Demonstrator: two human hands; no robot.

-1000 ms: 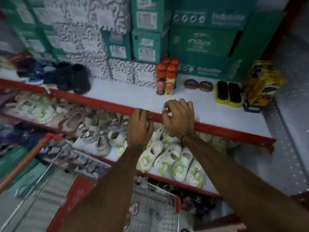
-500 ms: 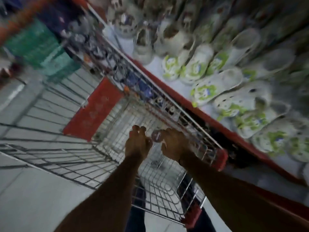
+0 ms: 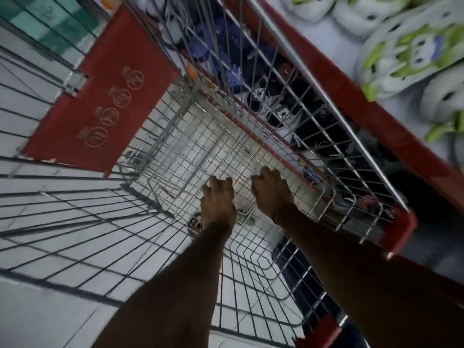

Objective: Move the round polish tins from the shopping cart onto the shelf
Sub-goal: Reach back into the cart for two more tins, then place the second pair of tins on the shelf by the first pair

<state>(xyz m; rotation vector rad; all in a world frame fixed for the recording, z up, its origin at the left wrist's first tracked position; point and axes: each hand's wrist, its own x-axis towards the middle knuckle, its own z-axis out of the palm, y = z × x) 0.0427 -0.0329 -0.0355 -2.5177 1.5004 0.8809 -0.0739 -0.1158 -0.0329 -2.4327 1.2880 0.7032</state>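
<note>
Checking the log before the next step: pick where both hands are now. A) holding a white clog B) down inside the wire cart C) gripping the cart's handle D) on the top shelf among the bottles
B: the left hand and right hand both reach down within the cart, close to its wire floor.

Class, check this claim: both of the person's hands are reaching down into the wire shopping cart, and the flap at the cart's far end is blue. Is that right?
Not quite. In the head view both the left hand and the right hand do reach down into the wire shopping cart, but the flap at its far end is red, not blue.
</note>
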